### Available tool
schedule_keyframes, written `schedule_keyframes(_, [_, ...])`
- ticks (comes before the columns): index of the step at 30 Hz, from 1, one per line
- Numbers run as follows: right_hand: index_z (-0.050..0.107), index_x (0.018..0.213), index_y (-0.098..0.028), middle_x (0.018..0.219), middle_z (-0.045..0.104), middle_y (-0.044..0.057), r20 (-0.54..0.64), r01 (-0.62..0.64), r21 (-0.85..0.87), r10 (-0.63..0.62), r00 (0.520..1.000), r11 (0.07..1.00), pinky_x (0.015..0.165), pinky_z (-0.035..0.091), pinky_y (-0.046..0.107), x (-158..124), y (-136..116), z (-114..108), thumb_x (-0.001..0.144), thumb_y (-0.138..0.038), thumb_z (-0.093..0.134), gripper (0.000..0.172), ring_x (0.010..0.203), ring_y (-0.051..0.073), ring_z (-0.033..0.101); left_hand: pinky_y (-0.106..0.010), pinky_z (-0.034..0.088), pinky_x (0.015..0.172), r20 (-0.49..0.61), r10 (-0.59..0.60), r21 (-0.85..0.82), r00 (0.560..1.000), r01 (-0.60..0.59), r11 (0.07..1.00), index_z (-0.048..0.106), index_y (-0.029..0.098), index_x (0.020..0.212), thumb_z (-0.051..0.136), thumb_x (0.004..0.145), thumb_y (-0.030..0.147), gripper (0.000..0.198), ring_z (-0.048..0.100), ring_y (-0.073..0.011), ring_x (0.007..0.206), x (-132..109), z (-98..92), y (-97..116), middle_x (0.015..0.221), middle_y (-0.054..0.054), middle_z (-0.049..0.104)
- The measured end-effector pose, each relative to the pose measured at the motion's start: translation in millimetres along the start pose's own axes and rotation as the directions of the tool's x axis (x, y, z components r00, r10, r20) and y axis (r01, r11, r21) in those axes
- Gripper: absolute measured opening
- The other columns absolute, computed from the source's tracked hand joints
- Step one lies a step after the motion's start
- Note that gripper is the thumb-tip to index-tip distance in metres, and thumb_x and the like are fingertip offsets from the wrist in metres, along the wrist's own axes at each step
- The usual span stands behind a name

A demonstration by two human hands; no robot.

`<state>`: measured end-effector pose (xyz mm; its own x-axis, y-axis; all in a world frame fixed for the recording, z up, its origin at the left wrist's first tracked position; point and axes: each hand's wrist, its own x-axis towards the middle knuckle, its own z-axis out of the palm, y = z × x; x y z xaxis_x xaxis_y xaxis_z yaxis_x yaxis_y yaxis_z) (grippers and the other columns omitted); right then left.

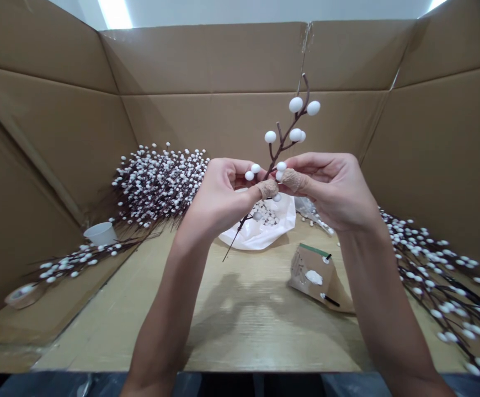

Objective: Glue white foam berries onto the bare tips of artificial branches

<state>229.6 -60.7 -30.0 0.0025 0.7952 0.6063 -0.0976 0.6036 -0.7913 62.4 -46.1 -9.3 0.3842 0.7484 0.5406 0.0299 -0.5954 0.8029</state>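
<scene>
I hold a thin dark twig (283,140) with several white foam berries upright in front of me. My left hand (223,193) pinches its stem low down, thumb wrapped in tan tape. My right hand (331,187), its thumb taped too, pinches a white berry (280,167) against the twig just right of the left thumb. The twig's bare lower end sticks out below my left hand. Behind my hands lies a white plastic bag (265,229) of loose white berries.
Tall cardboard walls (240,66) enclose the bench. A heap of berry twigs (157,184) lies back left, more twigs (438,281) along the right. A white cup (100,233), a tape roll (20,295) and a small cardboard piece (316,275) with white glue and a stick are nearby.
</scene>
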Motion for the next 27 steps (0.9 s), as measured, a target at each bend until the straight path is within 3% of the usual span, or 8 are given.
schedule_keyframes(8, [0.075, 0.080, -0.021, 0.078, 0.074, 0.003, 0.010, 0.020, -0.003, -0.020, 1.000, 1.000, 0.073, 0.060, 0.037, 1, -1, -1, 0.064, -0.034, 0.082, 0.021, 0.075, 0.019, 0.071, -0.024, 0.047, 0.052, 0.040, 0.006, 0.010, 0.999, -0.007, 1.000, 0.071, 0.014, 0.068, 0.079, 0.064, 0.033, 0.022, 0.062, -0.0160, 0.064, 2, -1.7, 0, 0.065, -0.005, 0.067])
schedule_keyframes(19, [0.075, 0.080, -0.021, 0.079, 0.075, 0.004, 0.020, 0.016, 0.053, -0.017, 1.000, 0.998, 0.074, 0.059, 0.035, 5, 5, -3, 0.062, -0.032, 0.083, 0.022, 0.075, 0.018, 0.071, -0.024, 0.049, 0.056, -0.004, 0.012, -0.013, 1.000, -0.012, 1.000, 0.071, 0.012, 0.070, 0.078, 0.066, 0.029, 0.019, 0.063, -0.0150, 0.064, 2, 0.1, -4, 0.068, -0.006, 0.069])
schedule_keyframes(27, [0.075, 0.088, -0.019, 0.095, 0.074, 0.006, 0.111, -0.063, 0.117, 0.050, 0.993, 0.991, 0.092, 0.054, 0.038, 9, -1, -16, 0.069, -0.041, 0.078, 0.028, 0.092, 0.019, 0.069, -0.024, 0.051, 0.060, -0.007, 0.008, -0.055, 1.000, -0.008, 0.998, 0.073, 0.013, 0.076, 0.079, 0.065, 0.030, 0.021, 0.063, -0.0146, 0.067, 5, -3.0, -6, 0.075, -0.007, 0.072])
